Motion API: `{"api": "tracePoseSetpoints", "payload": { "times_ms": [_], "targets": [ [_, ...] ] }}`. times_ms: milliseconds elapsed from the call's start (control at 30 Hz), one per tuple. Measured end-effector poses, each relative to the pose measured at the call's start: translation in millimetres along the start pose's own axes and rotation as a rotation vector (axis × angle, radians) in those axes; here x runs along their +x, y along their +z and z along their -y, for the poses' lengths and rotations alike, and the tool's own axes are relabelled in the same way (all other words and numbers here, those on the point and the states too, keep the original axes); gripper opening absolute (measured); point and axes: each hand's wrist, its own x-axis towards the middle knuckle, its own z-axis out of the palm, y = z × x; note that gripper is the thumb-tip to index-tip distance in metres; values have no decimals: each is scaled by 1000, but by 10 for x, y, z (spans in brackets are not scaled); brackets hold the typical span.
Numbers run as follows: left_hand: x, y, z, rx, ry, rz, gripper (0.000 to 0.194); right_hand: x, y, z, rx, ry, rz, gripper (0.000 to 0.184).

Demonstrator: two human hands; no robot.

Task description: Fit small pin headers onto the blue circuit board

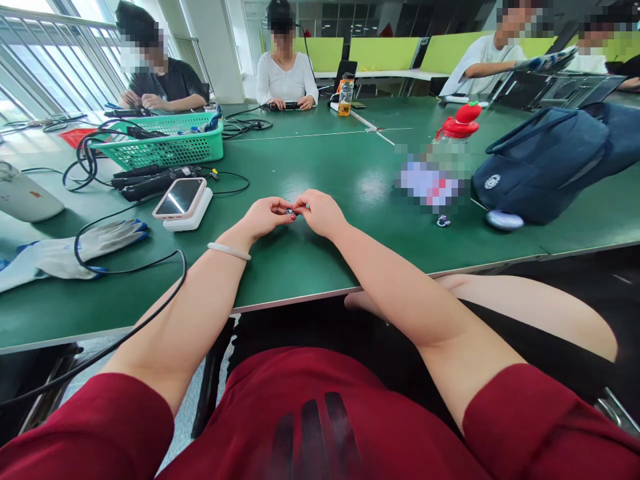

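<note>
In the head view, my left hand (pixel 264 216) and my right hand (pixel 320 211) meet over the green table (pixel 300 280). Thumb and fingers of the left are pinched around a small dark piece with light specks (pixel 290 211), too small to name. The right fingertips are pinched together at its right side, touching or nearly touching it; what they grip is hidden. A white band (pixel 229 251) circles my left wrist. Off to the right on the table lies a small purple and dark loop-like thing (pixel 443 221).
To the left are a phone (pixel 181 199) on a white box, a work glove (pixel 90 250), a green basket (pixel 165 148) and black cables. A red-lidded bottle (pixel 456 130) and a navy bag (pixel 545 160) stand to the right. Several people sit around the table.
</note>
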Motion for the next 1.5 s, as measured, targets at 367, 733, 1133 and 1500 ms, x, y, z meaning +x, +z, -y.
{"api": "tracePoseSetpoints", "payload": {
  "times_ms": [367, 733, 1133, 1500],
  "targets": [
    [8, -12, 12, -33, 6, -3, 37, -6, -31, -11, 7, 4, -60, 26],
    [16, -45, 32, -110, 0, -27, 45, -16, -24, -13, -14, 68, 1, 23],
    [-36, 19, -67, -234, -117, 76, 34, -58, -8, 67, -131, -27, 28, 17],
    [10, -109, -43, -32, -48, -167, 35, -59, -14, 99, -113, -10, 40, 21]
  ]
}}
